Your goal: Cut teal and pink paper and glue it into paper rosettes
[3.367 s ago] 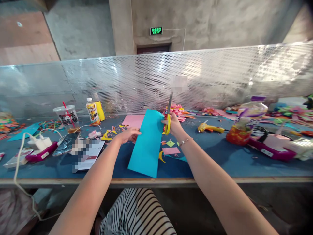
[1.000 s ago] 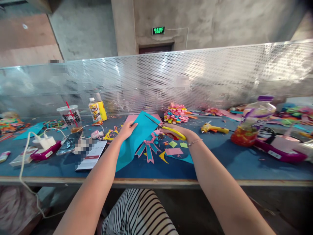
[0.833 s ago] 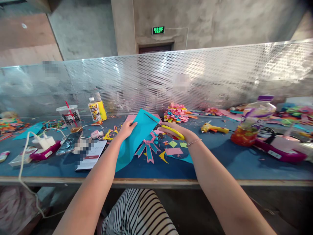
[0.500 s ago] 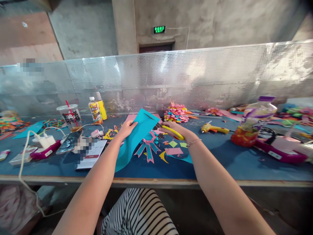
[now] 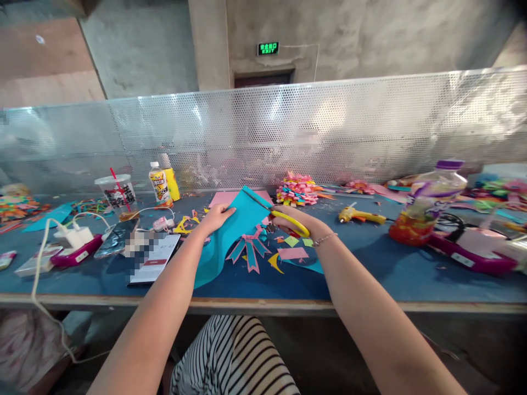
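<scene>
My left hand (image 5: 218, 218) pinches the edge of a large sheet of blue paper (image 5: 242, 211), thumb on top. The sheet is raised and tilted, and its lower end curves down to the table. In my right hand (image 5: 298, 218) is a pair of scissors with yellow handles (image 5: 293, 220); their dark blades lie across the upper right edge of the sheet. Below the scissors a pink-and-blue paper ribbon piece (image 5: 249, 252) rests on the table. Small paper scraps, among them a pink strip (image 5: 293, 253) and a yellow crescent (image 5: 275, 263), lie near it.
A stack of paper loops (image 5: 297, 189) stands behind my right hand. To the right are a yellow glue gun (image 5: 358, 215) and a purple-capped bottle (image 5: 428, 203). Leftward sit a tablet (image 5: 158, 258), a phone (image 5: 117, 238), a drink cup (image 5: 117, 195) and a juice bottle (image 5: 158, 186).
The scissors' blades have swung across the blue paper's upper edge, and the corner flap that stuck out to the right no longer shows. My left hand keeps its grip.
</scene>
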A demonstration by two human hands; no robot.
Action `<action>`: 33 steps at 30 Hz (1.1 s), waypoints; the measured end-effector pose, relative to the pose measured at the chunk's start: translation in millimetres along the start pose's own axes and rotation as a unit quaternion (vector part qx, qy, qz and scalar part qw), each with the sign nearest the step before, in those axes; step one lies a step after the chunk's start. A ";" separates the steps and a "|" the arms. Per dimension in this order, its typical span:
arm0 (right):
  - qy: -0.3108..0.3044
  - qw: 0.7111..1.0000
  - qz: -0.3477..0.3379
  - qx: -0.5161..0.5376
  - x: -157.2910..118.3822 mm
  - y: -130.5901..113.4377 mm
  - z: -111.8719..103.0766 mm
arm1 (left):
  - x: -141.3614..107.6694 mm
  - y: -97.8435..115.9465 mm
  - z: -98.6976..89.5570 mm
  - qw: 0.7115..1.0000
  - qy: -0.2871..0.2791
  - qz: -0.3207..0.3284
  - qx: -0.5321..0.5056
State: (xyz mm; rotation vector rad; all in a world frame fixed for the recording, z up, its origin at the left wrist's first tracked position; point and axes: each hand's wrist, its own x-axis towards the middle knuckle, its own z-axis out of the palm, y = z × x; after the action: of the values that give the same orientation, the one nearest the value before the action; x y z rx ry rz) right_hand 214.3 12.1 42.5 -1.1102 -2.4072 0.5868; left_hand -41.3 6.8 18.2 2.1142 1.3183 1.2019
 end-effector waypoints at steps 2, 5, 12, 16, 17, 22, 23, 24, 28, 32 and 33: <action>-0.003 0.999 -0.013 -0.034 3.2 1.2 1.5 | 0.2 -1.1 0.6 1.000 0.000 -0.001 0.008; -0.007 0.999 -0.010 -0.053 6.5 4.2 4.3 | 0.7 -2.9 1.7 1.000 0.005 -0.001 0.012; -0.009 0.999 -0.040 -0.026 4.1 1.6 4.9 | 1.3 -8.4 3.1 1.000 -0.009 0.011 0.013; -0.060 0.998 0.018 -0.004 -2.6 -6.8 1.9 | 1.1 -8.8 5.4 1.000 -0.020 0.006 -0.001; -0.075 0.997 0.027 0.001 -4.4 -9.0 1.7 | 1.0 -8.4 6.3 1.000 -0.028 0.007 -0.006; -0.076 0.996 0.034 -0.012 -6.9 -17.4 3.9 | -0.5 -5.3 9.7 0.999 -0.040 0.024 0.004; -0.066 0.997 0.023 -0.029 -5.6 -18.1 4.7 | -0.7 -4.9 9.7 0.999 -0.038 0.025 0.006; -0.053 0.997 0.010 -0.052 -3.7 -18.5 5.5 | -0.9 -4.7 9.6 0.999 -0.037 0.026 0.004; -0.007 0.989 -0.026 -0.148 5.0 -19.0 8.7 | -0.1 -5.8 8.7 0.999 -0.034 0.022 -0.008; 0.002 0.984 0.000 -0.176 8.5 -18.9 9.9 | 0.8 -7.5 8.3 0.999 -0.039 0.016 -0.029; 0.006 0.985 0.004 -0.174 8.6 -18.0 9.9 | 0.9 -7.7 8.2 0.998 -0.041 0.016 -0.034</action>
State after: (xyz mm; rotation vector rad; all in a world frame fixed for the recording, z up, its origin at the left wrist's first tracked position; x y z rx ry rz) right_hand 193.1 6.3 45.7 -1.2537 -2.5599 0.1600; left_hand -38.5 12.4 8.8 2.1199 1.1962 1.1422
